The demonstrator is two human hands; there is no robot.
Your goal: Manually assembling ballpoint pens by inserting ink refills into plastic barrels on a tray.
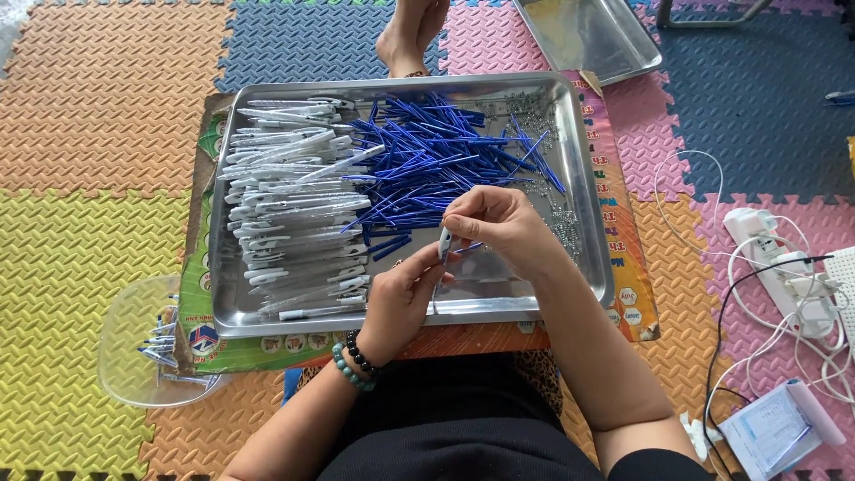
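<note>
Both hands meet over the lower middle of the steel tray (583, 191). Left hand (401, 298) is closed around the lower end of a white pen barrel (443, 249), long axis near vertical. Right hand (499, 223) pinches its top end from above, fingers closed. Blue refills (436, 160) lie just above, nearer the right hand; white barrels (294, 214) to the left.

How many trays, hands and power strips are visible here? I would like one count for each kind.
Metal trays: 2
Clear tray: 1
Hands: 2, left hand, right hand
Power strip: 1
Total: 6
</note>
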